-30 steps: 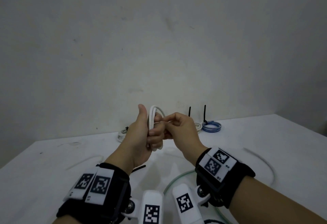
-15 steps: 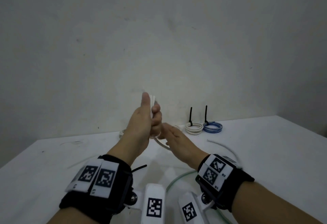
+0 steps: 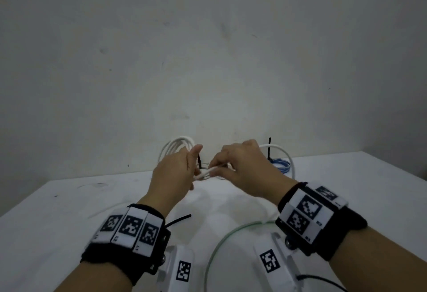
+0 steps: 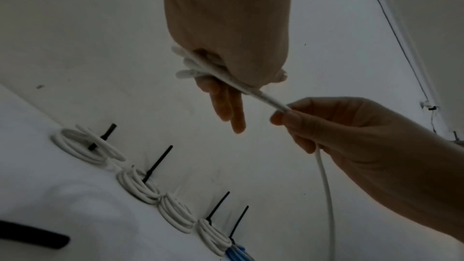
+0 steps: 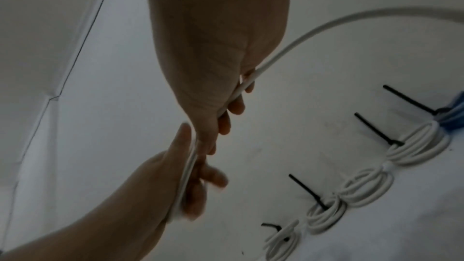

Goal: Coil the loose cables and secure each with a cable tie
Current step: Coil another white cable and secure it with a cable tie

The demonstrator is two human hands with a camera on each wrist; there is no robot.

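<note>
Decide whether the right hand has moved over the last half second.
Yes. The right hand has risen: it was lower than the blue coil at the back of the table, and is now level with it.

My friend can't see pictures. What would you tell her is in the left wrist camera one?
A left hand grips a bunch of white cable loops while the right hand pinches the same cable's loose end. Below, tied white coils with black cable ties line a white table.
</note>
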